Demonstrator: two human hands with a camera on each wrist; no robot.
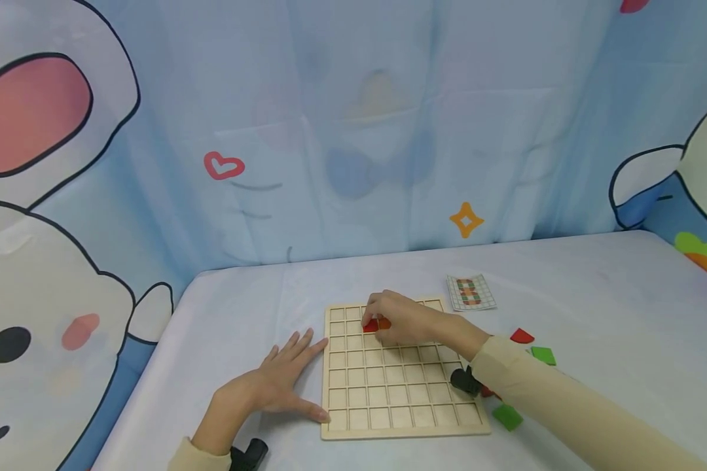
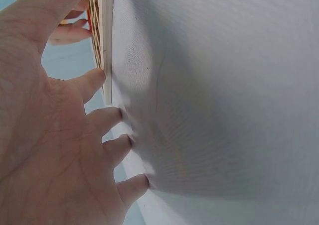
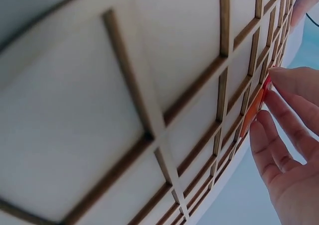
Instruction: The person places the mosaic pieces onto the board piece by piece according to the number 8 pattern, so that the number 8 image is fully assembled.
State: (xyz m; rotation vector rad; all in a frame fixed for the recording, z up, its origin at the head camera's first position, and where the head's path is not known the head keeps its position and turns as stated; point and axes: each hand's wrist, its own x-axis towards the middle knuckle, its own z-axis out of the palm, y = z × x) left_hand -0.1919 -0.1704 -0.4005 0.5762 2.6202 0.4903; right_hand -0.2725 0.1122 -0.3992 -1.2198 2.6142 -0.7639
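A square wooden grid board (image 1: 389,396) lies on the white-covered table. At its left side my left hand (image 1: 285,379) is spread with straight fingers, the thumb and index fingertip right at the frame. Over the board's far part, my right hand (image 1: 403,318) pinches a small red piece (image 1: 370,326) between thumb and fingertips, down at the grid cells. Just to the right of it an orange piece (image 1: 384,323) sits in the grid, partly covered by the hand. The right wrist view shows the orange piece (image 3: 252,111) in its cell under the fingers.
A pattern card (image 1: 471,292) with a coloured design lies beyond the board's far right corner. Loose pieces lie on the right: a red one (image 1: 522,336), a green one (image 1: 543,355) and a nearer green one (image 1: 508,417). Other red pieces are partly hidden under the right forearm.
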